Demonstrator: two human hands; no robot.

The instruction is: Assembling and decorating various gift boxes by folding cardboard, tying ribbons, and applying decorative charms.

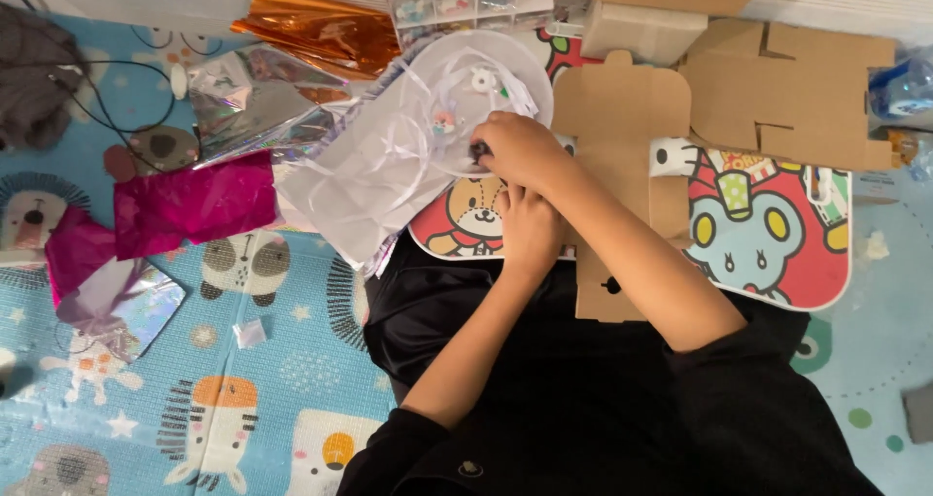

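Together, right hand (520,151) pinches a small dark piece (478,150) over the clear dome (486,78); left hand (530,226) curls beneath, grip unclear.

Flat brown cardboard box blanks (777,88) lie beside a closed cardboard box (641,30).

A round clear dish (515,88) is sitting at the upper centre of the frame, on a lap tray (777,253) lying across the middle. Flat cardboard pieces (777,88) are lying to its right. Foil sheets (253,107) are spreading over the floor mat (146,379) at the upper left, with an organiser box (466,0) sitting behind the dish.
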